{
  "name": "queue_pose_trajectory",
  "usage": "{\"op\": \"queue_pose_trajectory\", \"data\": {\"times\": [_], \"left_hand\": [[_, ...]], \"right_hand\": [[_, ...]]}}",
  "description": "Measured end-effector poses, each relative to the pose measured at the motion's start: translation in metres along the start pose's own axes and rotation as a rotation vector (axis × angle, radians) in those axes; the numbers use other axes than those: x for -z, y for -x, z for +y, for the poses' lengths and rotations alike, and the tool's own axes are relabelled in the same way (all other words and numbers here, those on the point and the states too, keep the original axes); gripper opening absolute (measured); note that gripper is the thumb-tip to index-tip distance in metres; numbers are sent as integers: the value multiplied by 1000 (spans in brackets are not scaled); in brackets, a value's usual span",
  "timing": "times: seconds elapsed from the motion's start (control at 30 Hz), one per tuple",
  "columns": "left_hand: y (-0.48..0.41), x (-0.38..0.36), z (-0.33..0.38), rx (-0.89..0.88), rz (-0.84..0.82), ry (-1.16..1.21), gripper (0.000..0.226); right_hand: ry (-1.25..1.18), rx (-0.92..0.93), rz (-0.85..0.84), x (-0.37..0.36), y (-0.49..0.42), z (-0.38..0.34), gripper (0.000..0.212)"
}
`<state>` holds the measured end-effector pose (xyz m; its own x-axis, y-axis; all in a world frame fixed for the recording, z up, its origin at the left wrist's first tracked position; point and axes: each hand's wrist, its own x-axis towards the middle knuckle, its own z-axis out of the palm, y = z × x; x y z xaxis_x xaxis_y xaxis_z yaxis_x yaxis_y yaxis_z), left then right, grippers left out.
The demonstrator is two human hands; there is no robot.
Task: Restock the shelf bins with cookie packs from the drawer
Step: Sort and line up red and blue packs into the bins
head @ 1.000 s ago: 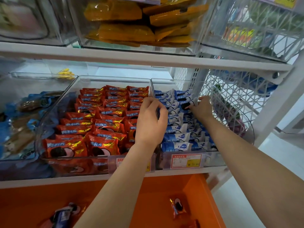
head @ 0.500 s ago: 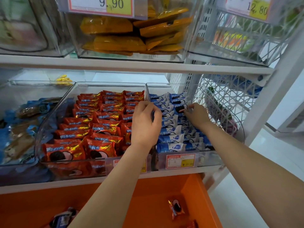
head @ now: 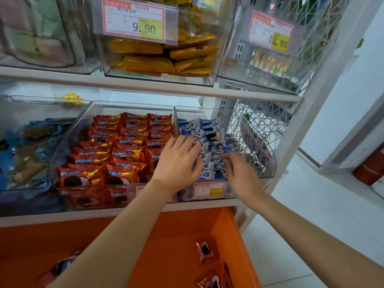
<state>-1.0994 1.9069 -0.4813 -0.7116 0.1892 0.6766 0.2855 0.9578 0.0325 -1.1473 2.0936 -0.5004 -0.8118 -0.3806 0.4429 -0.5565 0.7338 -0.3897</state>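
Rows of blue-and-white cookie packs [head: 209,129] fill a clear shelf bin [head: 207,110]. Red cookie packs [head: 116,150] fill the bin to its left [head: 68,132]. My left hand [head: 178,161] reaches over the wall between the two bins, its spread fingers resting on the blue packs. My right hand [head: 239,169] lies near the front of the blue bin with its fingers on the packs; no pack is plainly in its grasp. Below the shelf, the open orange drawer [head: 178,235] holds two red packs [head: 205,249] at the right and a dark-blue pack [head: 62,265] at the left.
A bin of blue and brown packs [head: 27,154] stands at the left. A white wire basket [head: 259,132] sits right of the blue bin. The upper shelf carries a bin of orange packs [head: 158,57] behind a price tag [head: 135,21]. White floor lies to the right.
My right hand has drawn back from the far rows of the blue bin toward its front. My left hand has stayed at the bin divider. The camera has tilted upward.
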Motion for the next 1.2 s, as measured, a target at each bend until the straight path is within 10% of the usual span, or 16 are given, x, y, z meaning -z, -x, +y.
{"op": "queue_pose_trajectory", "data": {"times": [0.23,0.6,0.93,1.2], "left_hand": [[56,9,11,-7,-186,8,34],[148,12,28,-19,-301,-45,37],[264,-27,13,248,-893,236,46],[312,-101,31,226,-1245,552,52]], "right_hand": [[273,158,-69,1,55,0,53],[225,125,-287,-32,152,-5,37],[39,-47,-1079,-114,198,6,46],[112,-75,-1400,-159,234,41,60]]}}
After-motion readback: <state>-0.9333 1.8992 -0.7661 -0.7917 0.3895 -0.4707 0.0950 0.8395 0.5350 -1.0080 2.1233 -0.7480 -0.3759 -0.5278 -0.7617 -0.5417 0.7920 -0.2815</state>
